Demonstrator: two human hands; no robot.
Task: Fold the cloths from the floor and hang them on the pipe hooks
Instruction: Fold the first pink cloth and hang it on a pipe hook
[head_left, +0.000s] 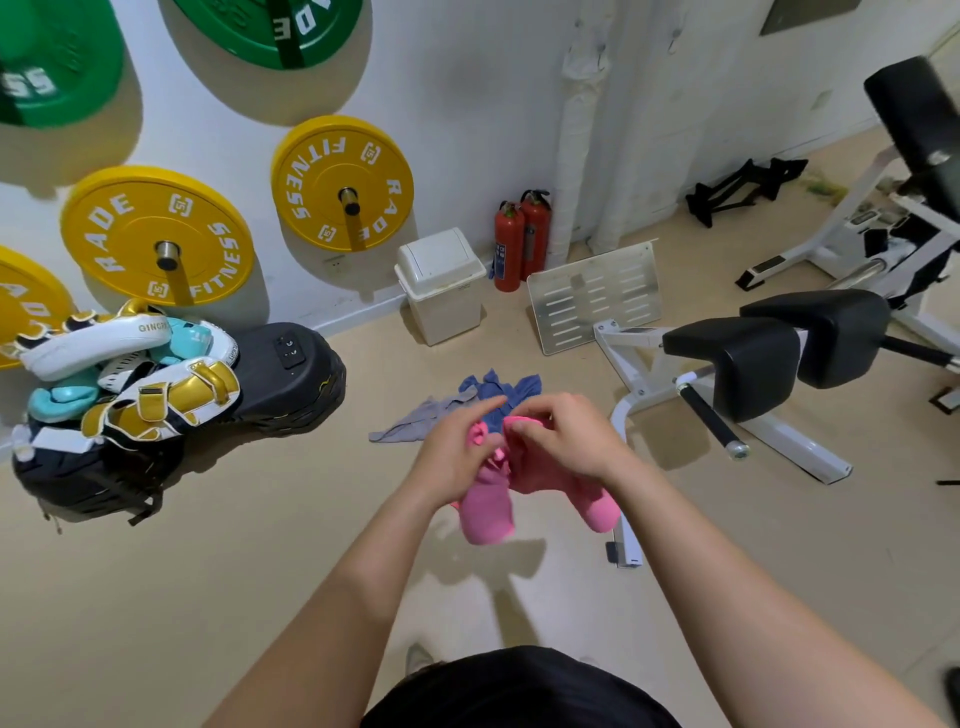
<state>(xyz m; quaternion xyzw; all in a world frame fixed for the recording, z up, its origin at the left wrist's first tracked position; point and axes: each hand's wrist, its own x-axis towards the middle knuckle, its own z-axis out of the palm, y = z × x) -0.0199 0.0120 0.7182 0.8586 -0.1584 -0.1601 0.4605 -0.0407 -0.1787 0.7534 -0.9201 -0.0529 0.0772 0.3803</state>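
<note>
Left grip (457, 452): fingers curled, pinching the bunched upper edge of the pink cloth (488, 512). Right grip (566, 441): fingers curled over the same edge, just beside the left, back of the hand up. Pink cloth: held off the floor (260, 545) between both, gathered at the top, two lobes hanging down. Blue cloth (501, 388): crumpled on the floor beyond the hands. Grey cloth (410, 423): on the floor, touching the blue one. White wrapped pipe (574, 156): upright in the wall corner; hooks near its top too small to make out. White lidded bin (441, 286), two red fire extinguishers (519, 239), slotted metal plate (592, 296): along the wall foot. Exercise machine with black pads (737, 364): near the plate. Yellow weight plates (343, 182): pegged on the wall. White-and-gold boxing gear (135, 374): piled below them.
</note>
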